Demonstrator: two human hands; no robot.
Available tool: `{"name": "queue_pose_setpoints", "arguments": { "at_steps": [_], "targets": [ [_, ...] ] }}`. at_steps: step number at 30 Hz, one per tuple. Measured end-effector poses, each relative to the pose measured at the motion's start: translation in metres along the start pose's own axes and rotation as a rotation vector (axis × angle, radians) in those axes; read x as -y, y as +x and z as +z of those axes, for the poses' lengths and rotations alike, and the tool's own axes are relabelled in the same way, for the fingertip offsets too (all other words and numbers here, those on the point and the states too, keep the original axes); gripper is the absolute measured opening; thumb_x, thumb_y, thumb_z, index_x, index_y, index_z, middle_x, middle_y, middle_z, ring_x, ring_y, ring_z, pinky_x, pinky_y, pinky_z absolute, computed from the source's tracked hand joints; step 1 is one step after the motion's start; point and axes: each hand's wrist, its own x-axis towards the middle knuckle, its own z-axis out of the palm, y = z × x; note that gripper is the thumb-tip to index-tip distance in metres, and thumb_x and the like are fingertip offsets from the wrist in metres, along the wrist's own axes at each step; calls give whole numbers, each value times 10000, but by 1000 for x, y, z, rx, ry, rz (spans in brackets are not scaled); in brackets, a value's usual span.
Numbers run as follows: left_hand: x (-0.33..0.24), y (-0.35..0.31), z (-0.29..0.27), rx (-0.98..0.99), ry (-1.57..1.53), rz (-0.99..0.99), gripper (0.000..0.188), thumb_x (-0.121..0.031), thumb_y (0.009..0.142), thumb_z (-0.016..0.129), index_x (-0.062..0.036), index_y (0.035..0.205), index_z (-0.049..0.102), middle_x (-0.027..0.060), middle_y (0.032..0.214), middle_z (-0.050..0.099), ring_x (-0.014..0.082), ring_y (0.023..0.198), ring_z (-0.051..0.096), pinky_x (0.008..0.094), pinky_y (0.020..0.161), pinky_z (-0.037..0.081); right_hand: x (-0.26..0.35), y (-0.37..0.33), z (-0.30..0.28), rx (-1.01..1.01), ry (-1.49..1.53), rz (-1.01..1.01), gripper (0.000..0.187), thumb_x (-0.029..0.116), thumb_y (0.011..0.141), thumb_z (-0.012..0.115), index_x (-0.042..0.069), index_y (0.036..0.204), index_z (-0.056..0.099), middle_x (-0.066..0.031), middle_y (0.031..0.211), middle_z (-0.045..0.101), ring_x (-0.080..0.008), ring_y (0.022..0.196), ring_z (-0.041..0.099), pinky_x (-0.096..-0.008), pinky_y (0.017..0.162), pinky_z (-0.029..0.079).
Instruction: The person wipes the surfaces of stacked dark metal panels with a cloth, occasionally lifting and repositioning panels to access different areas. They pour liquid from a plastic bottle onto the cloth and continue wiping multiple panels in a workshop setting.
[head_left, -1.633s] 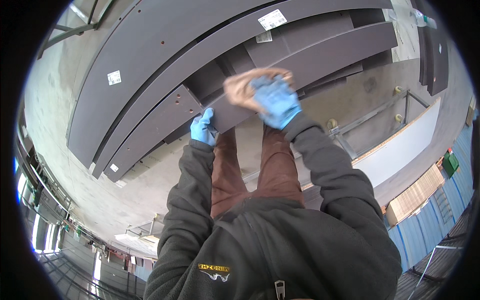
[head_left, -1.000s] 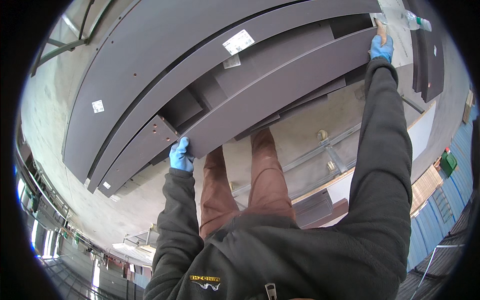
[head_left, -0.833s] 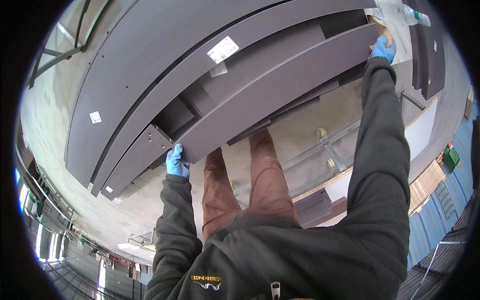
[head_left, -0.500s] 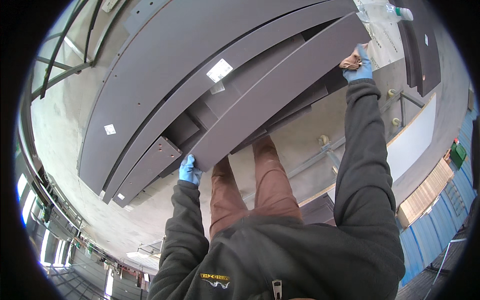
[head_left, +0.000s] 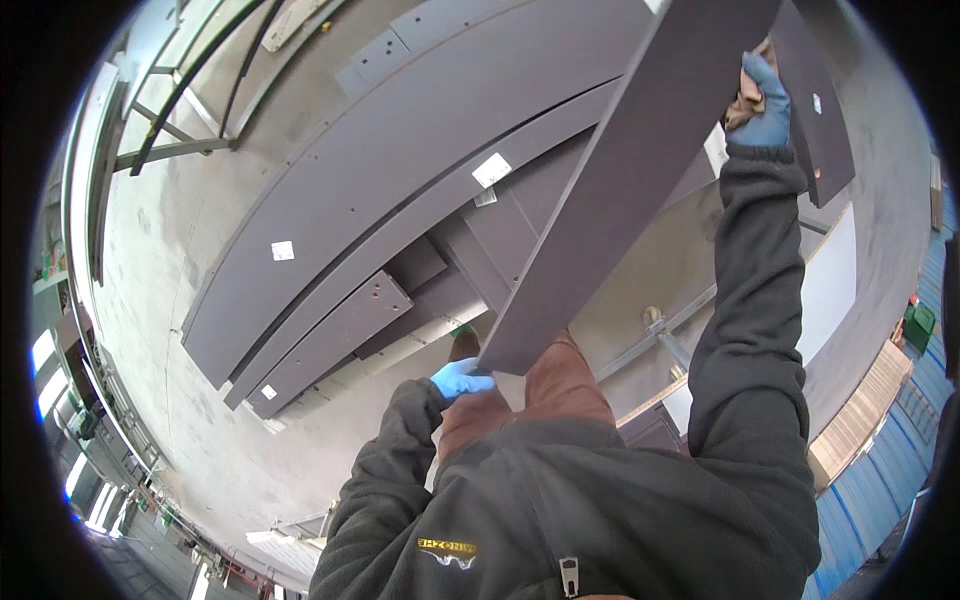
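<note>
A long dark grey-brown panel (head_left: pixel 620 180) slants up from in front of my legs to the top right, raised above the other boards. My left hand (head_left: pixel 462 379), in a blue glove, is closed on its near lower corner. Farther up on the right, my right hand (head_left: pixel 768 105), gloved too, is closed around a crumpled brown cloth (head_left: pixel 745 104) at the panel's right edge. Whether those fingers also grip the panel is hidden. Beneath and left of it lies a stack of dark panels (head_left: pixel 400 190), some with white labels (head_left: pixel 491 170).
More dark panels (head_left: pixel 810 120) lie at the far right. A white board (head_left: pixel 832 285) and a metal frame (head_left: pixel 640 340) with a caster are right of my legs. Metal racking (head_left: pixel 180 150) stands at the upper left. Stacked wooden boards (head_left: pixel 865 405) sit at the right rim.
Both hands have moved right with the long panel, which has turned steeper and come away from the stack. The cloth has gone up and right with my right hand.
</note>
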Motion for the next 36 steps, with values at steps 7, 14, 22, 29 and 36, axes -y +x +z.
{"name": "queue_pose_setpoints", "arguments": {
  "at_steps": [7, 14, 22, 29, 36],
  "targets": [
    [-178, -87, 26, -294, -3, 771, 1217, -519, 798, 907, -26, 1685, 236, 196, 1707, 319, 320, 1568, 346, 480, 1270, 314, 67, 18, 224, 617, -648, -333, 175, 131, 970, 658, 58, 1130, 649, -2, 935, 604, -104, 795, 580, -277, 688, 456],
    [-258, -279, 9, -250, -151, 1589, 1076, -599, 894, 787, 40, 1627, 327, 181, 1604, 473, 338, 1431, 529, 523, 1184, 458, -7, -48, 417, 959, -870, 358, 213, 201, 795, 884, 76, 943, 796, -62, 695, 710, -146, 570, 649, -278, 495, 506],
    [-120, -323, 34, -984, -303, 806, 504, -114, 925, 804, 42, 1377, 643, 108, 1258, 729, 203, 1122, 691, 366, 1014, 547, -187, -125, 432, 1267, -724, 608, 490, 131, 702, 903, 26, 1159, 759, -98, 1001, 773, -189, 912, 717, -363, 820, 592],
    [5, -277, 2, -822, -740, 764, 425, -47, 1002, 698, -29, 1414, 598, 88, 1332, 693, 248, 1173, 685, 407, 1046, 553, -250, -185, 386, 419, -758, 91, 675, 233, 876, 796, 69, 1485, 556, -185, 1096, 743, -300, 933, 744, -410, 821, 607],
    [86, -218, -27, -811, -963, 533, 410, -160, 1006, 740, -59, 1388, 631, 85, 1304, 704, 253, 1161, 689, 437, 1024, 576, -285, -312, 299, 526, -1447, -502, 589, 303, 859, 767, 79, 1378, 603, -217, 1363, 596, -414, 1213, 611, -565, 1083, 457]
  ]
}}
